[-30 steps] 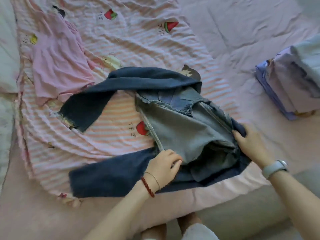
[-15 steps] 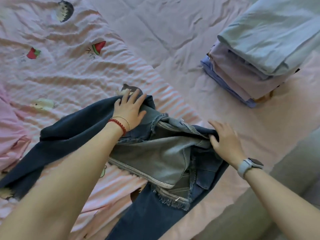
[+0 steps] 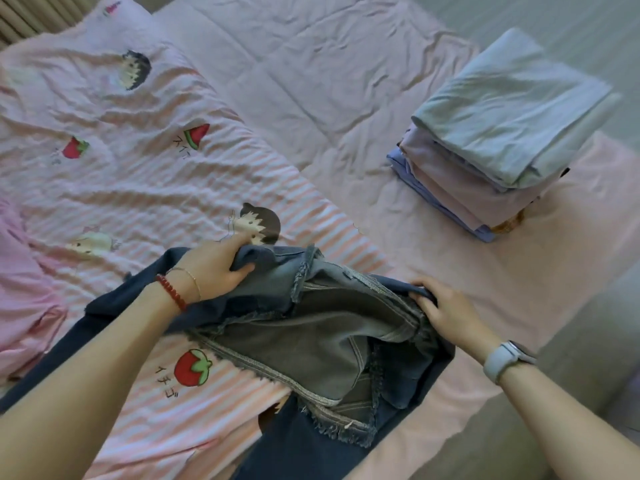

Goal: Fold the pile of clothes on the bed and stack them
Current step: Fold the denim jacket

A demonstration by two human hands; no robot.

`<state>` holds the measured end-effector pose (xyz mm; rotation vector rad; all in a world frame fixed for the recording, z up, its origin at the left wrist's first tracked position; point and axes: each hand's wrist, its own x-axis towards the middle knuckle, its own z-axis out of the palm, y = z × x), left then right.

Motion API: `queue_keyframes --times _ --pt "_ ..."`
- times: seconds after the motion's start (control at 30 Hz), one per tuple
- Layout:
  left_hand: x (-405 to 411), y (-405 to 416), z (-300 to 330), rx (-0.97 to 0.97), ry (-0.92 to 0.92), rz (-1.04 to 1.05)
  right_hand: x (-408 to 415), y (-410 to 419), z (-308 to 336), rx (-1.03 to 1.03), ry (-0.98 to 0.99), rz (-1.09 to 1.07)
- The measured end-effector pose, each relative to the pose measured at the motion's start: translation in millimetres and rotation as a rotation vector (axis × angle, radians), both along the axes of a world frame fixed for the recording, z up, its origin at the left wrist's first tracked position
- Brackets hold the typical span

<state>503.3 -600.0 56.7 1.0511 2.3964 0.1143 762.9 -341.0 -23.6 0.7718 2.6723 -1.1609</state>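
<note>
Gripping jeans (image 3: 311, 341), both hands

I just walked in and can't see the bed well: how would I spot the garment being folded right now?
Start at the pink striped blanket printed with strawberries. At its near edge, the left hand and right hand grip dark blue jeans. Unlike the pale folded stack to the right, it is denim with frayed hems, lying open.

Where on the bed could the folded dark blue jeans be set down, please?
Bare pink sheet lies between the striped cartoon-print blanket and the stack of folded pastel clothes, and also between that stack and the right hand. Crowded: the near-left, under the dark blue denim jeans, left hand and crumpled pink garment.
</note>
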Motion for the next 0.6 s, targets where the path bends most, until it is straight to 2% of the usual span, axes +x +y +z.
queue_keyframes --times 0.1,0.2,0.27,0.43,0.6 --pt "24 -52 27 -0.015 -0.152 0.167 10 -11 29 -0.088 -0.065 0.155" --pt "57 -95 49 0.082 -0.327 0.349 14 -28 56 -0.023 -0.080 0.178" --pt "79 -120 61 0.160 -0.299 0.412 12 -45 75 0.052 -0.009 0.132" --pt "125 -176 112 0.586 0.087 0.544 5 -99 137 0.157 0.271 -0.068" --pt "186 -239 192 0.886 0.569 0.669 10 -163 221 0.091 0.629 -0.039"
